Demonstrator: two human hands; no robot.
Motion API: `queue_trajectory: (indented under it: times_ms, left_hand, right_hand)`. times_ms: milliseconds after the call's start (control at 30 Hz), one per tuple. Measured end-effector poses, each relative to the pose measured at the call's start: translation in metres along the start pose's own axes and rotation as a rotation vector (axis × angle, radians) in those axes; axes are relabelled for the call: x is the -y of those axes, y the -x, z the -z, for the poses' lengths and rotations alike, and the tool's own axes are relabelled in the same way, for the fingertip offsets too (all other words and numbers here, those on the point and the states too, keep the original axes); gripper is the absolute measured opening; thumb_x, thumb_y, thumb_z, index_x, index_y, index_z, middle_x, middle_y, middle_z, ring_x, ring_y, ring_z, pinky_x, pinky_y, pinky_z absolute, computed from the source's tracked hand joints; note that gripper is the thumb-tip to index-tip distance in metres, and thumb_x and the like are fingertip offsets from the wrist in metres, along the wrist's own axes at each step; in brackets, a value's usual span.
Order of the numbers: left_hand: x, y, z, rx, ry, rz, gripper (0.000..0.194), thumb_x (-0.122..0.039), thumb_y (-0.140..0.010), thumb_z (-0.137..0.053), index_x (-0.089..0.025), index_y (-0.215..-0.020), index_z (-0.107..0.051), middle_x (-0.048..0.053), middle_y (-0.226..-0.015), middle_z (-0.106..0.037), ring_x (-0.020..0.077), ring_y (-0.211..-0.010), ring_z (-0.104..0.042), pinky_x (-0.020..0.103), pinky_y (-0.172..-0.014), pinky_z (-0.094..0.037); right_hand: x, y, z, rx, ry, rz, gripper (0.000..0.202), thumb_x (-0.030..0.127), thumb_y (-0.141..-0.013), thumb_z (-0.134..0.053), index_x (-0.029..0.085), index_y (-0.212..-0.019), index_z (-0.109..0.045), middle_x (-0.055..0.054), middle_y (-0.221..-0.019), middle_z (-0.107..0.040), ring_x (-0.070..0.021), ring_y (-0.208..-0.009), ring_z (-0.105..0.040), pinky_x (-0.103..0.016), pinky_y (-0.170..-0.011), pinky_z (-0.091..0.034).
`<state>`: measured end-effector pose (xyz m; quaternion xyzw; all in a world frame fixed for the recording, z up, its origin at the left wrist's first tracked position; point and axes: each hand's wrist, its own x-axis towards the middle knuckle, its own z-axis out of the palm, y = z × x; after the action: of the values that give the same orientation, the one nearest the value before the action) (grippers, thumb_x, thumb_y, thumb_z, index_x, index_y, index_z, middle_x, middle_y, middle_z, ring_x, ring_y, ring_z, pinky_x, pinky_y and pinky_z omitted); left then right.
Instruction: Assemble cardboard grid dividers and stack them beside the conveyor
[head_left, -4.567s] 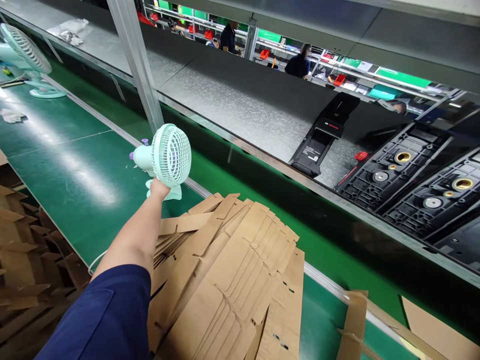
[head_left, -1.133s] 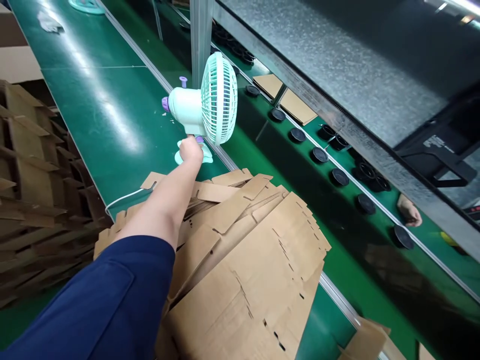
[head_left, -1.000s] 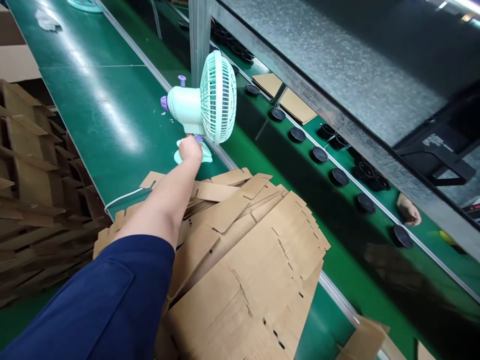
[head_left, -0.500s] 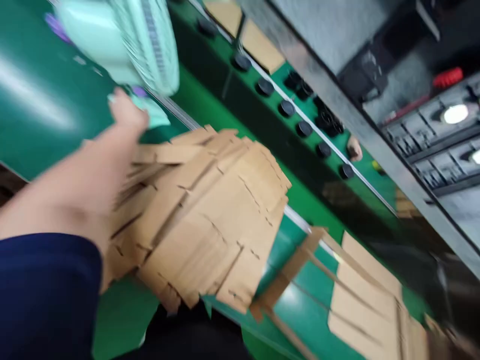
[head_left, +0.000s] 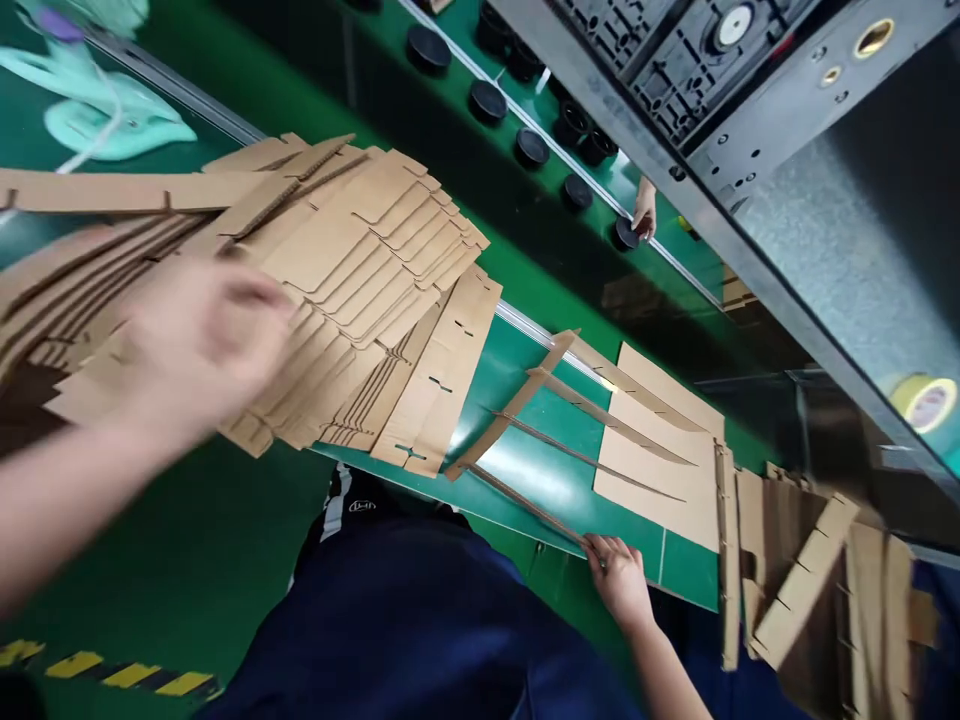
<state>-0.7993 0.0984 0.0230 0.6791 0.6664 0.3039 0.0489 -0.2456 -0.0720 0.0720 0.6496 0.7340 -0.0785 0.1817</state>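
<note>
My left hand (head_left: 214, 325), smeared by motion, is over a spread pile of slotted cardboard pieces (head_left: 360, 235); its fingers are too blurred to show a grip. Low on the right, my right hand (head_left: 619, 575) pinches the near end of a slotted cardboard strip (head_left: 525, 505). That strip joins a cross strip (head_left: 517, 400), which carries several roughly parallel strips like a comb, standing on edge on the green table. Part of this divider lies over a flat cardboard sheet (head_left: 660, 460).
Mint-green plastic pieces (head_left: 120, 125) lie at the upper left. More cardboard strips (head_left: 806, 585) are stacked at the right. Beyond a metal rail, round black parts (head_left: 532, 147) line a green conveyor, where another person's hand (head_left: 643, 210) touches one. A metal shelf holds a tape roll (head_left: 926, 402).
My left hand has come back from the mint-green plastic to over the cardboard pile. My right hand now shows, holding the divider strip. The view has shifted.
</note>
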Motion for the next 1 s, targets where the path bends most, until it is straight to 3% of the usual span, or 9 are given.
queue_trajectory:
  times_ms: [33,100,200,267,400,567,767,867,1000]
  left_hand:
    - [-0.025,0.017,0.005,0.059,0.024,-0.039,0.064,-0.054,-0.094,-0.020,-0.006,-0.124,-0.050,0.009,-0.119,-0.055,0.0249,-0.112,-0.051,0.050,-0.081,-0.041]
    - [-0.083,0.053,-0.006,0.328,0.182,-0.113,0.055,-0.050,-0.085,-0.053,-0.017,-0.129,-0.050,0.006,-0.116,-0.061,0.0196,-0.107,-0.059,0.038,-0.090,-0.051]
    - [-0.152,0.105,-0.057,0.531,0.201,-0.028,0.070,-0.032,-0.080,-0.065,-0.020,-0.141,-0.034,0.011,-0.123,-0.060,0.0238,-0.109,-0.060,0.036,-0.087,-0.054]
    - [-0.173,0.128,-0.092,0.495,0.161,0.103,0.069,-0.020,-0.083,-0.058,-0.019,-0.144,-0.027,0.011,-0.112,-0.065,0.0235,-0.101,-0.064,0.037,-0.085,-0.054]
    - [-0.186,0.148,-0.123,0.305,0.194,0.297,0.073,-0.012,-0.084,-0.053,-0.019,-0.147,-0.018,0.006,-0.093,-0.070,0.0209,-0.086,-0.068,0.037,-0.081,-0.054]
    - [-0.211,0.157,-0.127,0.119,0.217,0.387,0.082,-0.012,-0.081,-0.058,-0.024,-0.149,-0.014,0.015,-0.126,-0.057,0.0186,-0.083,-0.068,0.034,-0.075,-0.057]
    - [-0.224,0.168,-0.129,0.153,0.074,0.252,0.057,-0.019,-0.091,-0.044,-0.031,-0.145,-0.030,0.012,-0.151,-0.030,0.0242,-0.102,-0.065,0.033,-0.070,-0.058]
    - [-0.216,0.175,-0.134,0.205,0.080,0.144,0.052,-0.018,-0.093,-0.038,-0.033,-0.142,-0.037,0.008,-0.148,-0.037,0.0224,-0.108,-0.062,0.032,-0.079,-0.057]
    - [-0.209,0.180,-0.143,0.248,0.081,0.131,0.055,-0.013,-0.092,-0.035,-0.030,-0.144,-0.035,0.007,-0.139,-0.048,0.0210,-0.118,-0.056,0.033,-0.092,-0.053]
  right_hand:
    - [-0.005,-0.003,-0.008,-0.033,-0.014,0.053,0.038,0.036,-0.099,-0.031,0.022,-0.098,-0.067,-0.007,-0.093,-0.070,-0.0233,-0.090,-0.063,-0.038,-0.080,-0.040]
    - [-0.014,-0.010,-0.023,-0.096,-0.050,0.160,0.036,0.035,-0.100,-0.033,0.021,-0.101,-0.066,-0.007,-0.092,-0.070,-0.0222,-0.088,-0.063,-0.037,-0.079,-0.039]
    - [-0.025,-0.020,-0.044,-0.167,-0.111,0.321,0.033,0.033,-0.100,-0.035,0.020,-0.106,-0.064,-0.007,-0.093,-0.068,-0.0202,-0.085,-0.063,-0.034,-0.078,-0.039]
    - [-0.030,-0.024,-0.054,-0.192,-0.132,0.405,0.033,0.032,-0.100,-0.034,0.019,-0.108,-0.063,-0.007,-0.092,-0.068,-0.0194,-0.083,-0.062,-0.033,-0.076,-0.039]
    - [-0.039,-0.030,-0.055,-0.217,-0.099,0.470,0.033,0.028,-0.100,-0.032,0.020,-0.104,-0.064,-0.006,-0.087,-0.065,-0.0196,-0.079,-0.061,-0.032,-0.073,-0.039]
    - [-0.052,-0.037,-0.037,-0.178,0.014,0.499,0.031,0.020,-0.097,-0.034,0.020,-0.095,-0.065,-0.006,-0.081,-0.063,-0.0204,-0.076,-0.058,-0.032,-0.070,-0.039]
    - [-0.054,-0.042,-0.031,-0.096,0.122,0.420,0.027,0.014,-0.093,-0.038,0.021,-0.094,-0.064,-0.007,-0.084,-0.064,-0.0206,-0.081,-0.057,-0.032,-0.071,-0.036]
    - [-0.050,-0.039,-0.034,-0.065,0.173,0.381,0.028,0.013,-0.093,-0.038,0.022,-0.102,-0.063,-0.007,-0.088,-0.064,-0.0214,-0.085,-0.057,-0.033,-0.073,-0.034]
    - [-0.049,-0.032,-0.036,-0.025,0.174,0.353,0.027,0.015,-0.094,-0.037,0.023,-0.101,-0.063,-0.007,-0.088,-0.063,-0.0216,-0.085,-0.057,-0.033,-0.074,-0.033]
